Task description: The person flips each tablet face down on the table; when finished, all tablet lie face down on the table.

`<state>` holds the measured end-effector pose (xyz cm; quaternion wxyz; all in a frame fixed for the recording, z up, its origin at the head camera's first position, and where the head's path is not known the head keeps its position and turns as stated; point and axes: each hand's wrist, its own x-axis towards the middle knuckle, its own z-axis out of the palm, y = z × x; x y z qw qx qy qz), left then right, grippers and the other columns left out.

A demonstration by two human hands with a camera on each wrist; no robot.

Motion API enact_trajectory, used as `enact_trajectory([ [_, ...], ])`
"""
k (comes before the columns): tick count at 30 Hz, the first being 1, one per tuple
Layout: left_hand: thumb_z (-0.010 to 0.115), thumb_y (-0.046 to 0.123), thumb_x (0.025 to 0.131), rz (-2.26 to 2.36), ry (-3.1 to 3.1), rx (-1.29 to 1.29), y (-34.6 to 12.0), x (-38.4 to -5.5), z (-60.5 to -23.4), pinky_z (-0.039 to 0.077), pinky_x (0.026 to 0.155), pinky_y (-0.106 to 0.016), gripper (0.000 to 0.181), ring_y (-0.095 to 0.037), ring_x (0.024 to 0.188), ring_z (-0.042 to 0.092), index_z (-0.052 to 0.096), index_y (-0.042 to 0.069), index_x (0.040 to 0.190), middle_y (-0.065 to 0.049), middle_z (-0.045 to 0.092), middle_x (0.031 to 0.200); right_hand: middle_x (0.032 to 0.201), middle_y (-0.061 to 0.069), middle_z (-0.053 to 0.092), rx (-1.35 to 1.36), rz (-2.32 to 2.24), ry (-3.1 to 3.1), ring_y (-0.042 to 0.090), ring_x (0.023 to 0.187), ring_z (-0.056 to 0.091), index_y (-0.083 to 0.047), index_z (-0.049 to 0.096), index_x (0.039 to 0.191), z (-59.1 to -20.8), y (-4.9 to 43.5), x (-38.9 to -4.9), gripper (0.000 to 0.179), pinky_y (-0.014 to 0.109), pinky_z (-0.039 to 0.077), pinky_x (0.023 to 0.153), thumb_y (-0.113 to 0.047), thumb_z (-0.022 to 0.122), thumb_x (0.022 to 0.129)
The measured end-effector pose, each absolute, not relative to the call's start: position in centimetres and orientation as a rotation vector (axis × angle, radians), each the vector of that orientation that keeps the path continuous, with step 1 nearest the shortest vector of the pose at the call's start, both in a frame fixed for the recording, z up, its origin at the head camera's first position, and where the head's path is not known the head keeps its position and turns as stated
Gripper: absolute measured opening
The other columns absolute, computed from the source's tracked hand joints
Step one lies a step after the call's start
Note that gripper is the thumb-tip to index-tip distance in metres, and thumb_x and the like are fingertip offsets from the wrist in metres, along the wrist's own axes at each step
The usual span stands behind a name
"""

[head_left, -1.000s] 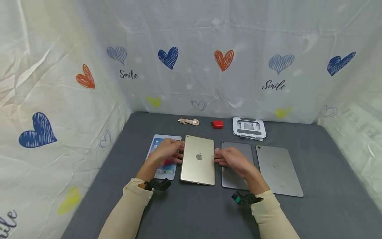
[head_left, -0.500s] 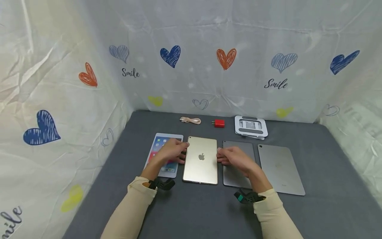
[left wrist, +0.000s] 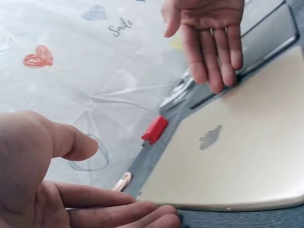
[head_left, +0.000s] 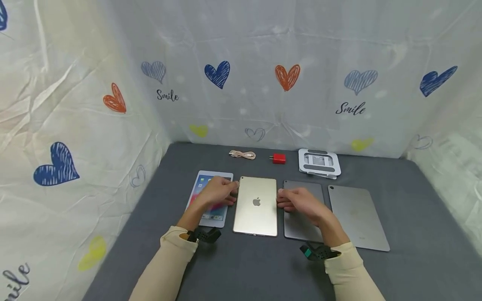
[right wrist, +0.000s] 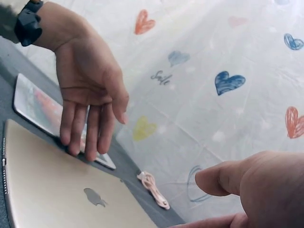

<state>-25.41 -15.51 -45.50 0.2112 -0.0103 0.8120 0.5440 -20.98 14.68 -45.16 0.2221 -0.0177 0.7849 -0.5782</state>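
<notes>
Fingers extended and grasping nothing, the left hand (head_left: 217, 193) and right hand (head_left: 304, 203) flank a gold, rectangular metal tablet (head_left: 256, 217) lying flat between them — apparently a straightening step — so the next move likely calls for light, even fingertip contact.

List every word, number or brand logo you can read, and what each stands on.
"Smile": back curtain, left part.
"Smile": back curtain, right part.
"mile", cut off by the picture's edge: left curtain.
Apple logo, no letters: gold tablet.
Too small to read: faint mark on the silver tablet; any text on the white tablet.
</notes>
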Motion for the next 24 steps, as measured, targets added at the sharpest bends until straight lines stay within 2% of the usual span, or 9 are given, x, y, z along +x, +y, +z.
enact_trajectory([
  [7,0.060,0.029,0.113,1.570,2.217,0.112,-18.1,-25.7,-43.8,0.068,0.095,-0.049,0.050,-0.041,0.111,0.080,0.066,-0.011,0.141,-0.030,0.073,0.134,0.155,0.031,0.059,-0.141,-1.768,2.061,0.042,0.144,0.061,0.013,0.050,0.156,-44.6,14.8,-21.0,0.057,0.043,0.055,0.118,-0.026,0.057,0.116],
  [11,0.062,0.031,0.112,1.636,2.180,0.166,-20.4,-25.7,-42.8,0.061,0.106,-0.059,0.053,-0.045,0.123,0.075,0.062,-0.009,0.147,-0.030,0.070,0.141,0.158,0.033,0.054,-0.191,-1.860,1.966,0.042,0.146,0.060,0.014,0.046,0.158,-44.6,14.2,-20.9,0.060,0.043,0.054,0.119,-0.023,0.062,0.114],
  [15,0.063,0.029,0.113,1.688,2.137,0.226,-23.2,-25.5,-41.8,0.055,0.112,-0.063,0.054,-0.049,0.132,0.069,0.057,-0.008,0.152,-0.032,0.064,0.150,0.161,0.035,0.051,-0.234,-1.898,1.904,0.041,0.147,0.059,0.015,0.044,0.159,-44.7,12.9,-20.9,0.061,0.041,0.054,0.119,-0.019,0.064,0.112],
  [19,0.061,0.021,0.114,1.744,2.033,0.270,-26.1,-25.2,-41.2,0.055,0.114,-0.059,0.053,-0.049,0.138,0.064,0.052,-0.013,0.154,-0.036,0.057,0.155,0.163,0.035,0.048,-0.238,-1.936,1.840,0.043,0.150,0.056,0.014,0.043,0.159,-44.5,11.2,-21.2,0.058,0.042,0.052,0.121,-0.014,0.062,0.112],
  [24,0.063,0.021,0.113,1.686,2.058,0.255,-29.1,-25.1,-40.4,0.059,0.111,-0.046,0.055,-0.042,0.137,0.067,0.051,-0.013,0.154,-0.035,0.056,0.155,0.163,0.035,0.049,-0.167,-1.986,1.766,0.045,0.152,0.052,0.013,0.043,0.159,-44.3,8.7,-21.7,0.057,0.047,0.048,0.123,-0.014,0.062,0.112],
])
